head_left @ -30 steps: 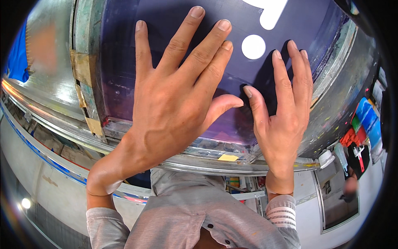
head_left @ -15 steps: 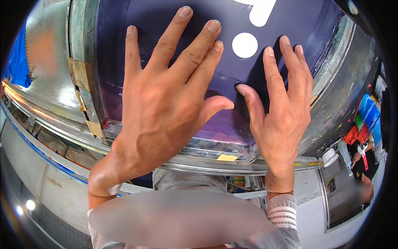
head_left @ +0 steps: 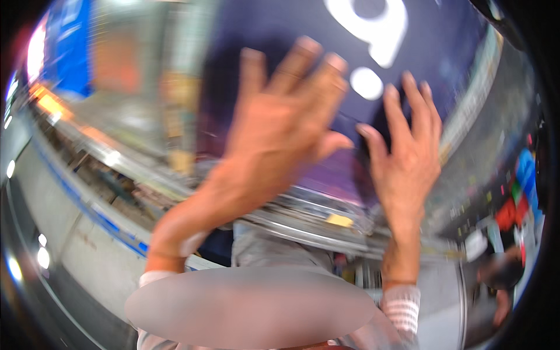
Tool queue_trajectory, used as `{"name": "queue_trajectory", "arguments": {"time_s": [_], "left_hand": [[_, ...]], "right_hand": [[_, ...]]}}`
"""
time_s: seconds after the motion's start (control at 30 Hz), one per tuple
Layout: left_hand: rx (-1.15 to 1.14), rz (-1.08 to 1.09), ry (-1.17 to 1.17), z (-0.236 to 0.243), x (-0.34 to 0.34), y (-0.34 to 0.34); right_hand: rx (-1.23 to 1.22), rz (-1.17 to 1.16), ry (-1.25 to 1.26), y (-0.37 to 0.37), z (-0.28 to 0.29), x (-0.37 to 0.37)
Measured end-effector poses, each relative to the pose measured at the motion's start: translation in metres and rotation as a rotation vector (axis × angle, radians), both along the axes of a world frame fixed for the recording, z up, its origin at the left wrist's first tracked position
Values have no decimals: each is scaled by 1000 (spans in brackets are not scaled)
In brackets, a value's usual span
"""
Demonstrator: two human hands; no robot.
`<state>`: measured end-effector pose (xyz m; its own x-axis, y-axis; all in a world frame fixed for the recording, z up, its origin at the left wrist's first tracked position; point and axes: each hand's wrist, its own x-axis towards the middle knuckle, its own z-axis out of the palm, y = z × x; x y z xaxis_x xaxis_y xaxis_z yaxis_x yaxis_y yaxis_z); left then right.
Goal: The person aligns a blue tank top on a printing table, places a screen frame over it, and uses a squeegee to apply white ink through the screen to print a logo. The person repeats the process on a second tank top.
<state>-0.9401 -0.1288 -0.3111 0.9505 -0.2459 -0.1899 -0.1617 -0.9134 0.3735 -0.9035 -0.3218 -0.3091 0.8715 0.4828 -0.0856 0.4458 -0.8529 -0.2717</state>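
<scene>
A dark purple sheet with white printed shapes (head_left: 297, 189) lies inside a worn, paint-stained frame (head_left: 478, 96). My left hand (head_left: 280, 125) is over its left-middle part, fingers spread, blurred by motion. Over the right part, my right hand (head_left: 408, 151) has its fingers stretched out and its thumb apart. Both appear to lie flat on or just above the sheet; contact is hard to tell. A white dot (head_left: 367, 83) shows between the fingertips, below a larger white curved shape (head_left: 388, 35). Neither hand holds anything.
A metal rail (head_left: 297, 230) with a yellow tape piece (head_left: 339, 220) runs along the near edge. Blue cloth (head_left: 73, 46) hangs at the far left. Another person (head_left: 501, 271) is at the lower right, near red and blue things (head_left: 513, 213).
The view has swung, so the scene sits further right and is blurred. More of the white curved shape shows at the top. Both hands stay spread over the purple sheet.
</scene>
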Motion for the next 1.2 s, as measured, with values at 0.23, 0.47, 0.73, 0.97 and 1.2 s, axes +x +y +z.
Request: {"name": "queue_trajectory", "arguments": {"time_s": [0.23, 0.47, 0.73, 0.97, 1.2], "left_hand": [[-108, 66, 69, 13, -20, 9], [-344, 265, -154, 80, -88, 48], [-284, 923, -175, 93, -274, 164], [-464, 1455, -550, 43, -357, 382], [-492, 1469, -631, 9, -334, 675]], "right_hand": [[24, 27, 136, 5, 17, -11], [19, 1, 93, -3, 19, -5], [104, -87, 107, 10, -7, 8], [268, -490, -128, 37, -11, -18], [139, -691, -508, 118, 26, -128]]}}
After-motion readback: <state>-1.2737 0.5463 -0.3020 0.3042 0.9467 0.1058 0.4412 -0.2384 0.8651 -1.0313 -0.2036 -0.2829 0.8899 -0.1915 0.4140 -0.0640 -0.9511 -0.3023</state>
